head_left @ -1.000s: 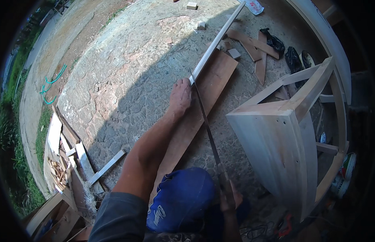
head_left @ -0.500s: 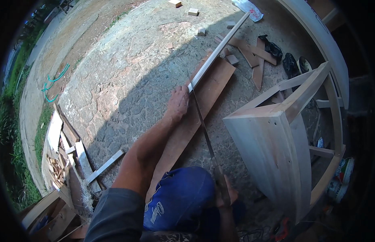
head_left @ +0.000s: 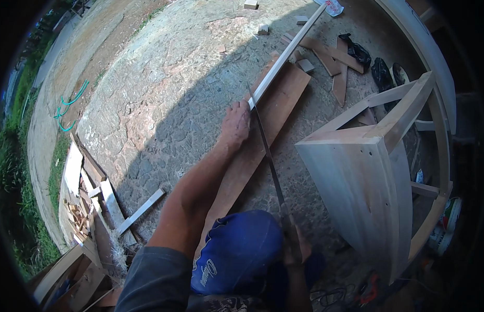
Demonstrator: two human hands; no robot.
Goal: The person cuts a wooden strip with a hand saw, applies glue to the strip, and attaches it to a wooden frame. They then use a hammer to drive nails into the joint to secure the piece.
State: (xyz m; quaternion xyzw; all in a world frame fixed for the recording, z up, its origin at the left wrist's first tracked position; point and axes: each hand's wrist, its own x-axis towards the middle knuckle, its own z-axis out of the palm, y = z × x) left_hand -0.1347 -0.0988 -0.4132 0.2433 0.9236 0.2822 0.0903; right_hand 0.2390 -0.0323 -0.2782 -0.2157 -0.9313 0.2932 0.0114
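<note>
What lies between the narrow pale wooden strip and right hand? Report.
Head view: the long dark saw blade, crossing over the flat brown wooden board and rough grey floor.

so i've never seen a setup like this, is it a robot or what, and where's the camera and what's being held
No robot: these are a person's own bare hands. The pictures come from one fisheye camera worn on the head and looking down, which is why straight edges bend near the rim.

The right hand, low in the view, holds a saw. Its long blade reaches up to a pale wooden strip. The left hand is at that strip, right beside the blade; how its fingers grip is hard to see.

The strip runs along a wide brown board above rough ground. A wooden frame stands to the right, and scrap wood lies to the left.
</note>
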